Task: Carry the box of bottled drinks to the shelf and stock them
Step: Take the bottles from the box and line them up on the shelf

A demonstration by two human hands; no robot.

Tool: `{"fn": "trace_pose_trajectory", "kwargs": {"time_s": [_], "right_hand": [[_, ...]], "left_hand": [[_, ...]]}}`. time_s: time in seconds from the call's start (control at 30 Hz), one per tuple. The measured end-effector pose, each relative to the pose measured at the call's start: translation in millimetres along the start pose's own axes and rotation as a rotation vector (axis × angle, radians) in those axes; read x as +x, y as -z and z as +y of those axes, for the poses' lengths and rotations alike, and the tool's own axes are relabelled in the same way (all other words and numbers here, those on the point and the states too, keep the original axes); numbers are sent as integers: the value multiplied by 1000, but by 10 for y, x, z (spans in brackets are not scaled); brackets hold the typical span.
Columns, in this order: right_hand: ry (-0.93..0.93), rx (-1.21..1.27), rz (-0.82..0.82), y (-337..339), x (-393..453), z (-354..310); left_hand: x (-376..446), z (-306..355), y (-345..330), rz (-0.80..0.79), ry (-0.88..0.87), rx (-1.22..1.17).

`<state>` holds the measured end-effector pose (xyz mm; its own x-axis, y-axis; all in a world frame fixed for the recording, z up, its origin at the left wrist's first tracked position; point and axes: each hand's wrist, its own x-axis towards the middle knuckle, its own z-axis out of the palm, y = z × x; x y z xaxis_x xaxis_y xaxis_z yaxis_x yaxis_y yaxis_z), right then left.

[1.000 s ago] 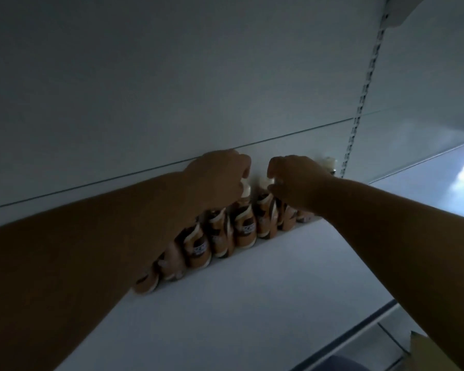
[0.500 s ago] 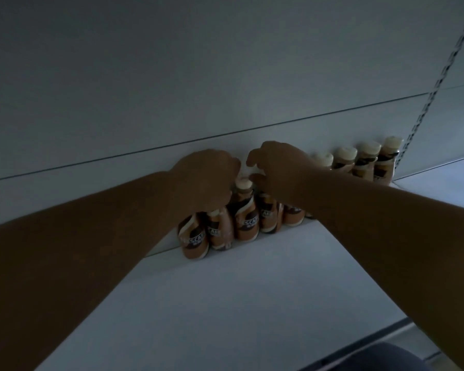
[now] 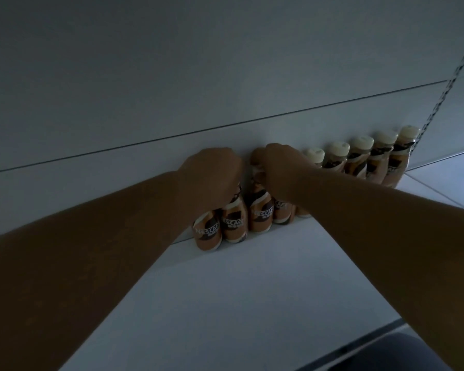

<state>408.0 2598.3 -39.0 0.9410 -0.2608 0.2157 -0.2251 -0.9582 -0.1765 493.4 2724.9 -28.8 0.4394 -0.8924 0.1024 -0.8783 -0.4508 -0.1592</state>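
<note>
Each grip is closed over a bottle top: left hand point(image 3: 212, 172) and right hand point(image 3: 276, 170) press coffee bottles point(image 3: 257, 210) back against the rear wall point(image 3: 145, 162), likely keeping the shelf point(image 3: 239, 290) row tight.

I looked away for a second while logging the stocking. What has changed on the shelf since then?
The camera swung left, so more capped bottles show at the right. The left hand and right hand stay closed over bottle tops in the row against the back wall of the shelf. No bottle was visibly added or released.
</note>
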Motion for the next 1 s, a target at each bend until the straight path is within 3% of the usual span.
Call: {"fn": "trace_pose_trajectory", "kwargs": {"time_s": [0.63,1.0], "right_hand": [[13,26,-1,-52,-19,12],[-17,-3,-19,-31,36,27]], "left_hand": [[-16,37,-37,91,-10,119],[18,30,-39,67,32,68]]}}
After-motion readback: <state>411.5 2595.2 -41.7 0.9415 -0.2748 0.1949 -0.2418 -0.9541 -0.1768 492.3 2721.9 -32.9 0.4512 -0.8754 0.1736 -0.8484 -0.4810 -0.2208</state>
